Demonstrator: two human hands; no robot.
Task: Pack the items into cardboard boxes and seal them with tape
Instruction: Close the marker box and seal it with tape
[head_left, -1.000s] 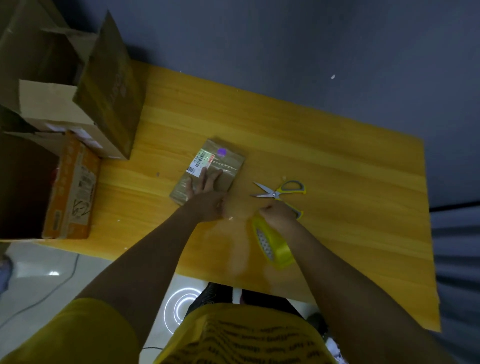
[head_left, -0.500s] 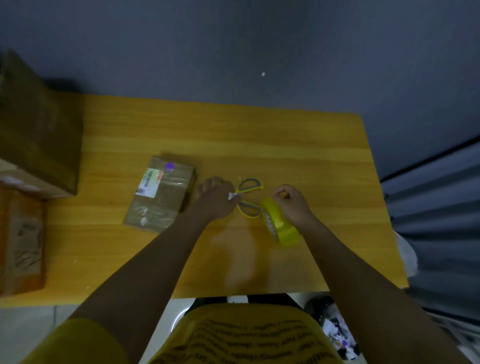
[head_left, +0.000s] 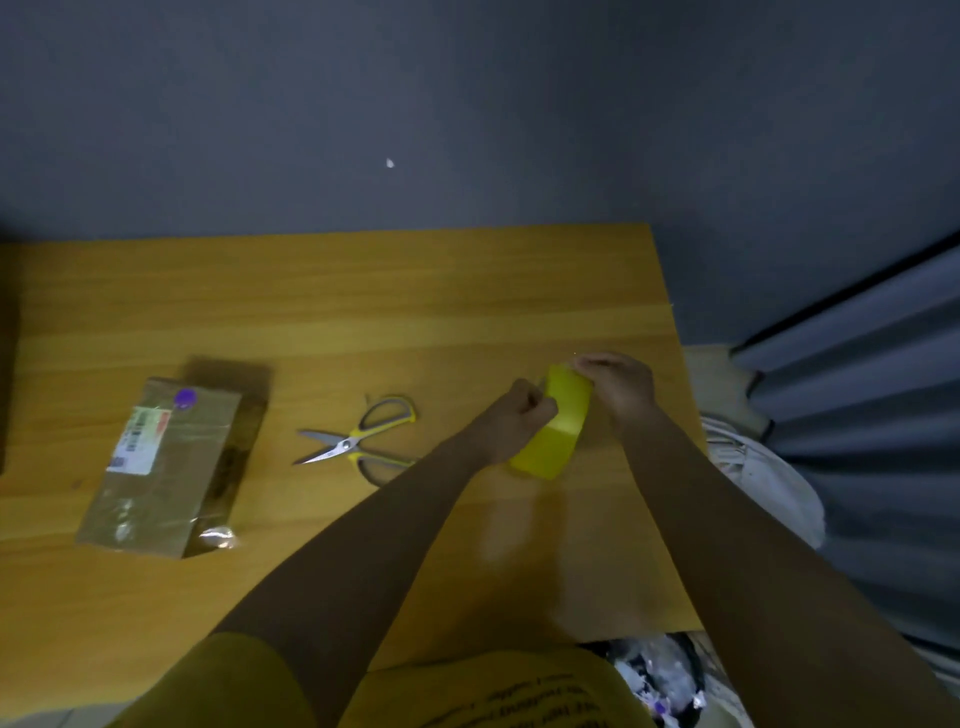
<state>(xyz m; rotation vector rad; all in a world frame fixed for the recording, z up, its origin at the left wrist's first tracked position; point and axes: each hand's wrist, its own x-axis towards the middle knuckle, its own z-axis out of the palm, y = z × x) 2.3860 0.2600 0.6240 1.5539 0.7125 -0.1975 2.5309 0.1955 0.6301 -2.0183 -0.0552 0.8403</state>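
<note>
Both hands are now working the yellow tape roll (head_left: 553, 423) near the table's (head_left: 363, 291) right edge: the left hand (head_left: 522, 415), having left the box (head_left: 161, 462), is pinching at it while the right hand (head_left: 618, 382) grips its top. They're probably freeing the tape end for sealing; the scissors (head_left: 358, 439) are lying untouched between.

On my table (head_left: 363, 291) I count one taped cardboard parcel (head_left: 166, 462) at nine o'clock, one pair of scissors (head_left: 358, 439) near the middle, and one yellow tape roll (head_left: 558, 426) at three o'clock. Two hands: my left hand (head_left: 524, 418) and my right hand (head_left: 618, 382). One bin of scraps (head_left: 660, 675) at five o'clock.
</note>
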